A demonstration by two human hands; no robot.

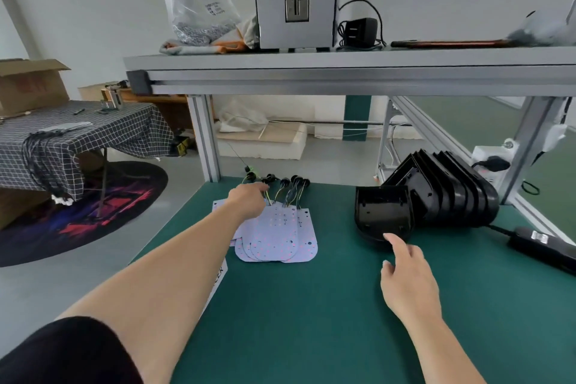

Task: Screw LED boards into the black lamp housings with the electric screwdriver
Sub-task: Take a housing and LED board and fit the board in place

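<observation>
Stock sits along the far part of the green mat [311, 321], boards left and housings right, apparently so each hand can fetch its own part. At the left, the left hand [247, 199] is stretched out on a straight arm. It hangs over the far-left corner of the LED boards [277, 237], where their leads [286, 193] leave the stack. Its fingers bend downward there, but whether they pinch a board or a wire I cannot tell.

The boards lie flat in a loose, overlapping fan, rounded ends toward the person and wired ends away, which keeps the leads clear of the working area. They are pale, thin plates dotted with small LEDs and a few holes, each trailing coloured wires to a black plug near the mat's far edge.

Right of them, well apart, one black lamp housing [383, 215] lies alone, hollow side up, ready to take a board. Its inside is glossy, with small bosses. The right hand [408, 277] is on its near side, fingers loose and spread, holding nothing. The forefinger is at the near rim, probably to draw the housing closer; whether it touches is unclear.

Behind, the other housings [452, 190] stand on edge, nested in a row. At far right a black corded tool [542, 246], probably the electric screwdriver, lies untouched on the mat. No board is in a housing yet.
</observation>
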